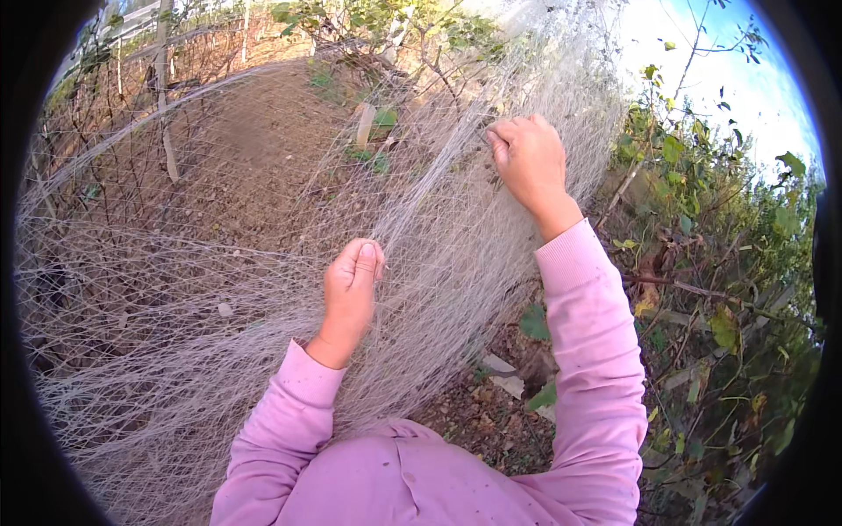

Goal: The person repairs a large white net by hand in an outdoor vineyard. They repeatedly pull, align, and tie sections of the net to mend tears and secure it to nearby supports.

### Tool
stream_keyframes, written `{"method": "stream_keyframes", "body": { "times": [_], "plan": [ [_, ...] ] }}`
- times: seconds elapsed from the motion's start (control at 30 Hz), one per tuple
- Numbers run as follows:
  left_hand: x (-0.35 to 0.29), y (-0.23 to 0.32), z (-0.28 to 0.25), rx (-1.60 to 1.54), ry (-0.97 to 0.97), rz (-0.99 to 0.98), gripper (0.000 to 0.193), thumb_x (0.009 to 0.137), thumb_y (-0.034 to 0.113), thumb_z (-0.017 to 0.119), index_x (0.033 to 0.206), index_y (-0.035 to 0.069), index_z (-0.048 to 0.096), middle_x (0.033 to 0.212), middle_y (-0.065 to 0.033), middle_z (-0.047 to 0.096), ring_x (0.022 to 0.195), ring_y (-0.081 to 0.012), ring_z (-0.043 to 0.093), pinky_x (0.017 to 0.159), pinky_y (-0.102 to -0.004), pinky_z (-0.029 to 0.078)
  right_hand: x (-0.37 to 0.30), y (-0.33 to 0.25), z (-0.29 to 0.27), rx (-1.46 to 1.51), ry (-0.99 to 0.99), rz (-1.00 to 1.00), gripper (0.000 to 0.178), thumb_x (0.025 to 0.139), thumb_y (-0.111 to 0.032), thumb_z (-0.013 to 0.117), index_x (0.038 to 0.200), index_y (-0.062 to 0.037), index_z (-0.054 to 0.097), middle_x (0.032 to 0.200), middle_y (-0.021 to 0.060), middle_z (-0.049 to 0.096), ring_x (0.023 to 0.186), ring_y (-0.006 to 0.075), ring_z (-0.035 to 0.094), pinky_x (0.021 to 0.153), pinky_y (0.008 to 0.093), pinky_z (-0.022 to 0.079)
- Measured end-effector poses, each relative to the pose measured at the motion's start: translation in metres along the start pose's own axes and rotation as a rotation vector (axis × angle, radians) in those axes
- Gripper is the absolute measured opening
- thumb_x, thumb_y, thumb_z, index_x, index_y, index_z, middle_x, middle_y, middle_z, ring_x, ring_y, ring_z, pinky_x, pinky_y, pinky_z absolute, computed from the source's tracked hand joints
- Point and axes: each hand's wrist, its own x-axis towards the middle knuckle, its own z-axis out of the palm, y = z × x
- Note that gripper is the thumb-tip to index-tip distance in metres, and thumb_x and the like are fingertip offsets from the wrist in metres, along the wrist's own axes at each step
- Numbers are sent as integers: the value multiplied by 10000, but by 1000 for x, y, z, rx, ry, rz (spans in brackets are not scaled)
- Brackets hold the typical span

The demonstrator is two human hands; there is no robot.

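Note:
A large sheet of fine white netting (438, 298) spreads across the view, from the lower left up to the top right. My left hand (351, 285) is closed on a gathered part of it near the middle, thumb pressed against the curled fingers. Farther up and to the right, my right hand (531, 162) is raised with its fingers closed on the netting too. Bunched strands run in a taut band between the two hands. The exact spot pinched inside each fist is hidden.
Leafy vines (702, 263) with branches crowd the right side. A wooden post (165, 96) and bare stems stand at the far left, by brown soil (263, 145). A short stake (365, 124) rises behind the netting. Pale stone-like pieces (507, 384) lie on the ground.

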Motion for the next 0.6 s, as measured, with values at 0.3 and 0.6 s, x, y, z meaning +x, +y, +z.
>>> {"method": "stream_keyframes", "body": {
  "times": [0.3, 0.6],
  "plan": [
    [-1, 3, -2, 61, -13, 12, 273, 1068, 220, 460, 895, 43, 577, 767, 22, 514, 703, -67, 452, 661, -231, 401, 11, -20, 19, 118, 111, 250, 87, 783, -141, 727, 833, -194, 776, 878, 59, 609, 926, 287, 576, 797, 413, 496],
    [-1, 3, -8, 11, 4, -12, 272, 1072, 215, 455, 901, 39, 572, 764, 26, 507, 698, -57, 440, 646, -223, 391, 17, -26, 33, 299, -3, 372, 164, 800, -106, 685, 866, -211, 793, 962, 85, 621, 1010, 291, 592, 877, 404, 509]
  ]
}}
